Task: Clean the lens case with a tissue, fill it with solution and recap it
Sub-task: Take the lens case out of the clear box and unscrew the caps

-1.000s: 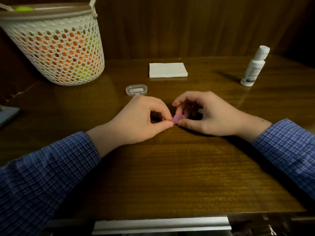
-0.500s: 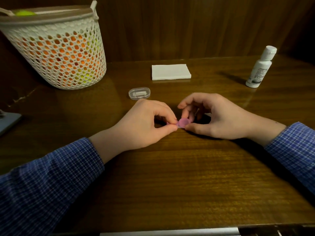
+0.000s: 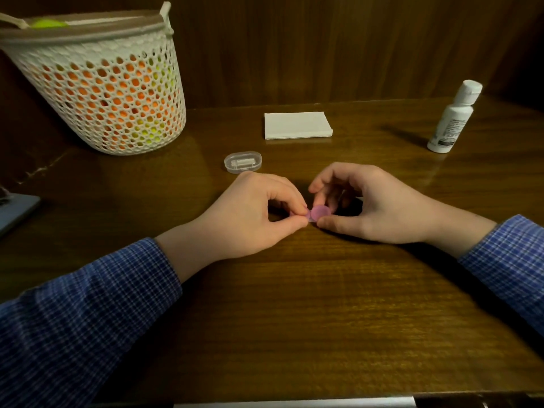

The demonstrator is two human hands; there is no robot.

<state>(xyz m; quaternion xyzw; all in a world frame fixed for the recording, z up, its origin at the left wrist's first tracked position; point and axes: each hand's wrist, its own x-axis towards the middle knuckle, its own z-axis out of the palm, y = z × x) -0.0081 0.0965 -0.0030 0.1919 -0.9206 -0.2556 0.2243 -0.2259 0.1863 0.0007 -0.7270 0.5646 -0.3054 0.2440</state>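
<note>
A small pink lens case (image 3: 319, 212) lies on the wooden table (image 3: 294, 304) between my hands. My left hand (image 3: 253, 214) pinches its left end with thumb and forefinger. My right hand (image 3: 371, 206) grips the round pink cap on its right side, thumb in front and fingers curled behind it. Most of the case is hidden by my fingers. A folded white tissue (image 3: 297, 125) lies further back at the centre. The white solution bottle (image 3: 453, 117) stands capped at the far right.
A small clear plastic box (image 3: 243, 161) sits just beyond my left hand. A white mesh basket (image 3: 100, 83) with orange and yellow contents stands at the back left. A grey flat object (image 3: 14, 210) lies at the left edge. A wooden wall backs the table.
Both hands stay on the pink case; the round cap now shows more fully between my fingers. The camera has shifted slightly, so everything sits a little lower in view.
</note>
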